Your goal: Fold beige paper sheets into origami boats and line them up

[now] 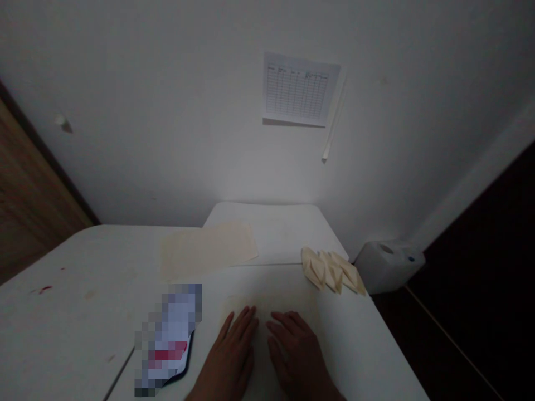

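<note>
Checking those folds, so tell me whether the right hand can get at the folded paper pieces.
Likely yes. The right hand rests on a cream paper sheet; the folded paper pieces lie ahead and to its right on the white table, with nothing showing between them.

A pixelated phone lies just left of the left hand on a white table. Well ahead of the right hand, a white plastic canister sits beyond the table's edge; a printed grid sheet hangs on the wall above.
</note>
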`<state>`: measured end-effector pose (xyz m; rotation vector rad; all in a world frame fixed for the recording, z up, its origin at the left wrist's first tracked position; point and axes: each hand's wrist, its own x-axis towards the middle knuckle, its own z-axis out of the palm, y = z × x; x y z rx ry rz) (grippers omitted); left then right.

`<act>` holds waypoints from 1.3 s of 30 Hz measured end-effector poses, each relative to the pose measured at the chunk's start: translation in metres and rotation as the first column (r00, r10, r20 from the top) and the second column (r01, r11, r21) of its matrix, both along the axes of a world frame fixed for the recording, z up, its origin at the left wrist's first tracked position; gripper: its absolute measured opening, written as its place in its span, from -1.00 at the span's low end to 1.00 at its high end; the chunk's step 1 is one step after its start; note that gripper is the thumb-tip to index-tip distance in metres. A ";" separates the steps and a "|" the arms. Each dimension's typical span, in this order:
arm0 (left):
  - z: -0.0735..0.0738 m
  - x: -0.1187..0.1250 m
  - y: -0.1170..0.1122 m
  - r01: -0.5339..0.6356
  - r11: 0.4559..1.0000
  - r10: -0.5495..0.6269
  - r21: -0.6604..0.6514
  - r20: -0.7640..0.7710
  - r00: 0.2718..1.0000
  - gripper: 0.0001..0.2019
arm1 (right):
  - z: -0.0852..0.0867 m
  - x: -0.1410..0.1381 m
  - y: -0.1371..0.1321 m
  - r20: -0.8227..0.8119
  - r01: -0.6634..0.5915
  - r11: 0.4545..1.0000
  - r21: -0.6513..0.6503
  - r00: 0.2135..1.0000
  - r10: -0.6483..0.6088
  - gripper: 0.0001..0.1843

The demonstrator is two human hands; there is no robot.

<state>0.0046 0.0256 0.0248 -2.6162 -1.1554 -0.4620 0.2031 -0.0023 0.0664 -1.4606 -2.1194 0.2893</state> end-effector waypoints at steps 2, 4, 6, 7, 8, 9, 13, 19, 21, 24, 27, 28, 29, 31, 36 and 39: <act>-0.003 0.001 0.000 -0.006 1.000 0.005 0.026 0.017 1.000 -0.47 | -0.006 -0.005 0.003 0.076 0.054 0.999 0.000 0.996 -0.054 -0.58; -0.004 0.003 0.000 -0.007 0.999 0.007 0.050 0.011 1.000 -0.47 | -0.017 -0.007 0.005 0.137 0.018 1.000 -0.011 0.990 -0.017 -0.52; -0.003 0.005 -0.001 -0.014 0.998 0.015 0.060 -0.016 1.000 -0.45 | -0.028 -0.007 0.004 0.175 -0.014 1.000 -0.028 0.984 0.018 -0.48; -0.002 0.006 -0.001 -0.020 0.998 0.022 0.064 -0.030 0.999 -0.44 | -0.031 -0.007 0.003 0.184 -0.023 0.999 -0.039 0.982 0.030 -0.45; 0.000 0.007 -0.002 -0.027 0.997 0.030 0.069 -0.041 0.999 -0.43 | -0.033 -0.006 0.003 0.190 -0.029 0.998 -0.050 0.981 0.038 -0.43; 0.001 0.007 -0.002 -0.036 0.997 0.039 0.073 -0.049 0.998 -0.41 | -0.034 -0.005 0.002 0.193 -0.035 0.997 -0.062 0.980 0.047 -0.40; 0.003 0.006 -0.004 -0.079 0.993 0.084 0.084 -0.054 0.995 -0.38 | -0.031 0.004 0.002 0.210 -0.036 0.994 -0.107 0.976 0.058 -0.36; 0.002 0.004 -0.006 -0.141 0.988 0.142 0.058 -0.022 0.990 -0.31 | -0.034 0.029 0.001 0.294 0.063 0.987 -0.149 0.956 -0.017 -0.35; 0.001 0.004 -0.006 -0.170 0.984 0.171 0.056 -0.006 0.985 -0.27 | -0.036 0.039 0.000 0.321 0.116 0.981 -0.155 0.945 -0.061 -0.35; -0.001 0.004 -0.006 -0.200 0.978 0.199 0.051 0.018 0.980 -0.24 | -0.038 0.051 -0.003 0.335 0.196 0.971 -0.138 0.931 -0.141 -0.32; -0.003 0.003 -0.005 -0.201 0.979 0.200 0.033 0.033 0.979 -0.24 | -0.040 0.056 -0.003 0.319 0.219 0.970 -0.104 0.931 -0.176 -0.32; -0.004 0.002 -0.004 -0.201 0.979 0.200 0.026 0.038 0.979 -0.25 | -0.042 0.057 -0.003 0.309 0.214 0.972 -0.093 0.935 -0.176 -0.33; -0.003 0.002 -0.004 -0.203 0.979 0.202 0.021 0.045 0.978 -0.27 | -0.043 0.057 -0.003 0.299 0.206 0.975 -0.083 0.939 -0.173 -0.33; -0.001 0.005 -0.002 -0.203 0.979 0.202 0.021 0.056 0.978 -0.30 | -0.046 0.057 -0.002 0.282 0.193 0.979 -0.068 0.945 -0.167 -0.33; 0.011 0.036 0.002 -0.026 1.000 0.026 0.008 0.032 0.999 -0.42 | -0.048 0.056 -0.002 0.265 0.186 0.982 -0.041 0.949 -0.168 -0.34; 0.014 0.060 0.004 0.065 0.997 -0.064 -0.040 0.025 0.998 -0.44 | -0.048 0.056 -0.002 0.264 0.183 0.983 -0.031 0.950 -0.169 -0.35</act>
